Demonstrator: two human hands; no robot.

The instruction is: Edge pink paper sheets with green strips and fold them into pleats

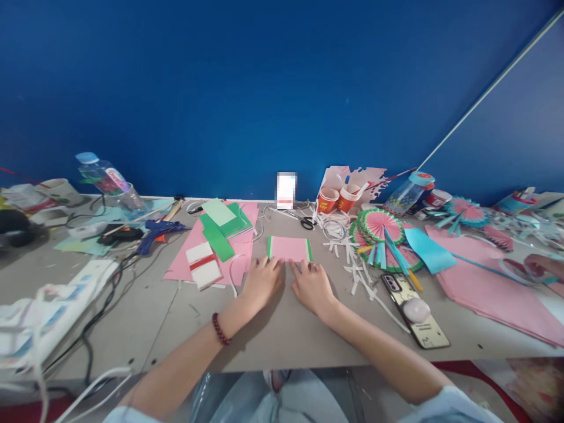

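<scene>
A pink sheet of paper (pixel 289 248) with green and white strips along both sides lies in front of me on the table. At its near left corner, my left hand (pixel 263 282) has its fingers bent together over the edge, with a dark red bead bracelet on the wrist. My right hand (pixel 314 285) grips the same near edge on the right, its fingertips close to the left hand's. Part of the edge is hidden beneath the fingers. Left of the sheet, green paper pieces (pixel 220 242) and a white pack with a red band (pixel 203 265) rest on larger pink paper (pixel 180 267).
Pink and green paper fans (pixel 379 229), scissors (pixel 307 223), red cups (pixel 328 201) and a phone (pixel 416 317) stand or lie to the right. A blue glue gun (pixel 161 232), bottle (pixel 106 176) and power strip (pixel 57 311) are left. Another person's hand (pixel 546 267) shows far right.
</scene>
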